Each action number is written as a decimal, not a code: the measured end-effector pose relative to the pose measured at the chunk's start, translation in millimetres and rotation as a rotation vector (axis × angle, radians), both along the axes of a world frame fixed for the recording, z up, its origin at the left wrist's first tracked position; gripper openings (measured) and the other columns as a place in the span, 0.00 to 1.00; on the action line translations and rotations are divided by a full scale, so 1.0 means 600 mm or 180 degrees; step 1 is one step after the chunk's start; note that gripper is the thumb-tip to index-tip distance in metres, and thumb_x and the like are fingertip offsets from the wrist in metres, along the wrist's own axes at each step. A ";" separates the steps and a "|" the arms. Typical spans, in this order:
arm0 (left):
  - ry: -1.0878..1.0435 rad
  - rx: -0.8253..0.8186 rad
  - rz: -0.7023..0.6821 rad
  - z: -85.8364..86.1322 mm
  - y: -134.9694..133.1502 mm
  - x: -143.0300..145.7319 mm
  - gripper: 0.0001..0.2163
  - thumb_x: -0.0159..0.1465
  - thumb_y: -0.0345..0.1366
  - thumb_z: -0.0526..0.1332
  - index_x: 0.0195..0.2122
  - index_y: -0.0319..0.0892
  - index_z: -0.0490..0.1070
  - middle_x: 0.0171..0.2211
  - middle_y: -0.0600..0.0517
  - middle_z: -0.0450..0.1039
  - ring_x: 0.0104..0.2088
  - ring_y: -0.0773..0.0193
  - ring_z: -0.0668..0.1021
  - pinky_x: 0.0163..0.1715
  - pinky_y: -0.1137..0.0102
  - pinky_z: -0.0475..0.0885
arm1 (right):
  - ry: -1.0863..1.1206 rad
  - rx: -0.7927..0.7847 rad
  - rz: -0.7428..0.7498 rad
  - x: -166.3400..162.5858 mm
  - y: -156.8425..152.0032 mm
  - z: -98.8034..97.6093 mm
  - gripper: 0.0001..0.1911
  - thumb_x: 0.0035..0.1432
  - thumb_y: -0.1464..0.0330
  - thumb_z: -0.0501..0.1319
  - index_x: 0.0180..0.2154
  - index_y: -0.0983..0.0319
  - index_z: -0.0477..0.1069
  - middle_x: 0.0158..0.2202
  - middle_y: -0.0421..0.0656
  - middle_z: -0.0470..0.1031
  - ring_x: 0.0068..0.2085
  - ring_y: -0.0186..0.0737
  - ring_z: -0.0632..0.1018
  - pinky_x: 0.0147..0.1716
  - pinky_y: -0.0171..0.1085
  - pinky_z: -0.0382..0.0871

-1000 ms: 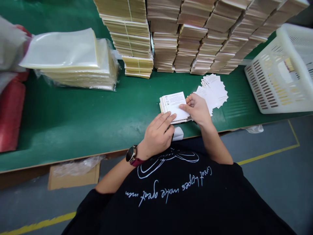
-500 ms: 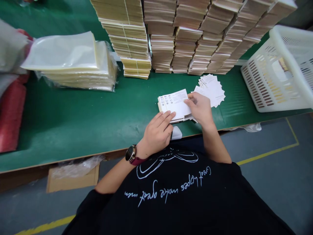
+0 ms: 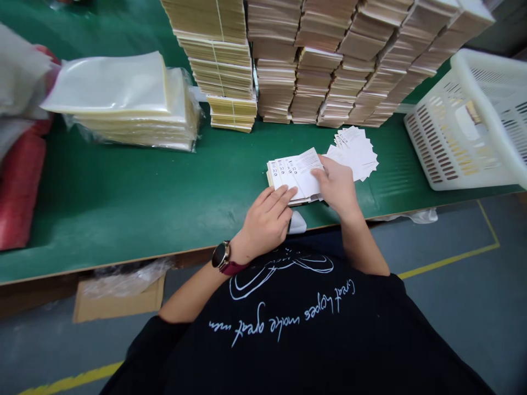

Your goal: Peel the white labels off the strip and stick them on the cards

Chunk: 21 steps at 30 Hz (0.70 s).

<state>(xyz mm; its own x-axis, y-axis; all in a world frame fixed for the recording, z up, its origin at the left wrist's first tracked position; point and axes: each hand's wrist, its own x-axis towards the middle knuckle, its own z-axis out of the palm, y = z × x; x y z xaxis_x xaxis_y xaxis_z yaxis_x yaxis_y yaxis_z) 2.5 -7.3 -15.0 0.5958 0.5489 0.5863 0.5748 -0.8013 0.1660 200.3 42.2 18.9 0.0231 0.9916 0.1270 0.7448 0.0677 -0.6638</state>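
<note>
Basket (image 3: 436, 142): white, slatted, at right end of worktop (image 3: 123, 197); yellowish and white items inside, seen through slats, kind unclear. Cards (image 3: 284, 171): small stack near front edge, upper ones fanned out. Left hand (image 3: 267, 219): fingers straight, tips pressing stack's near edge, gripping nothing. Right hand (image 3: 338, 185): thumb on top card (image 3: 308, 167), pinching its right side. Loose pile (image 3: 357, 153) of white cards just beyond right hand. Tall stacks (image 3: 329, 66) along back.
</note>
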 end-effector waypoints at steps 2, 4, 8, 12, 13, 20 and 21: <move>-0.0005 0.0022 0.0016 0.000 0.000 0.001 0.05 0.61 0.26 0.56 0.31 0.38 0.71 0.56 0.43 0.71 0.56 0.51 0.73 0.55 0.54 0.70 | -0.0507 0.0042 -0.0170 0.011 -0.005 0.007 0.24 0.61 0.67 0.52 0.57 0.60 0.69 0.37 0.47 0.79 0.41 0.48 0.78 0.41 0.46 0.69; -0.0059 0.0049 0.0015 -0.001 0.000 0.000 0.05 0.60 0.26 0.56 0.31 0.38 0.71 0.55 0.42 0.72 0.55 0.51 0.74 0.54 0.54 0.70 | -0.0847 -0.0016 -0.0452 0.033 -0.010 0.012 0.26 0.63 0.65 0.51 0.61 0.60 0.64 0.36 0.48 0.79 0.41 0.50 0.79 0.42 0.47 0.70; -0.0477 0.0128 -0.0004 -0.007 -0.001 -0.005 0.03 0.59 0.27 0.58 0.30 0.39 0.69 0.47 0.42 0.76 0.51 0.51 0.75 0.50 0.54 0.71 | -0.1235 0.0312 -0.0715 0.077 -0.037 0.024 0.32 0.60 0.58 0.57 0.64 0.61 0.58 0.45 0.52 0.79 0.48 0.56 0.76 0.47 0.56 0.68; -0.1071 -0.0141 0.0050 -0.009 -0.002 -0.009 0.05 0.61 0.28 0.56 0.27 0.41 0.66 0.38 0.48 0.77 0.46 0.55 0.76 0.44 0.57 0.72 | -0.0295 0.0620 0.0277 0.059 -0.098 0.035 0.31 0.59 0.60 0.62 0.63 0.52 0.59 0.50 0.46 0.77 0.52 0.49 0.75 0.53 0.53 0.67; -0.1172 -0.0247 0.0061 -0.008 -0.002 -0.008 0.06 0.61 0.28 0.56 0.27 0.42 0.66 0.36 0.49 0.76 0.45 0.56 0.76 0.43 0.58 0.72 | 0.0069 0.0529 0.0691 0.046 -0.112 0.035 0.28 0.60 0.63 0.62 0.61 0.51 0.61 0.48 0.44 0.78 0.50 0.46 0.77 0.52 0.51 0.69; -0.1156 -0.0181 0.0466 0.016 -0.012 -0.002 0.07 0.60 0.30 0.59 0.40 0.42 0.68 0.46 0.44 0.74 0.49 0.54 0.74 0.45 0.58 0.70 | 0.1325 0.0449 0.1111 -0.005 -0.143 0.013 0.06 0.60 0.73 0.61 0.38 0.58 0.74 0.34 0.40 0.75 0.37 0.36 0.76 0.38 0.41 0.72; -0.1029 0.0009 0.0434 0.021 -0.013 -0.003 0.11 0.59 0.30 0.61 0.43 0.43 0.68 0.51 0.43 0.72 0.52 0.52 0.73 0.47 0.56 0.70 | 0.1331 0.0394 0.1130 -0.003 -0.141 0.011 0.05 0.60 0.73 0.61 0.38 0.58 0.73 0.33 0.40 0.75 0.37 0.36 0.76 0.37 0.40 0.72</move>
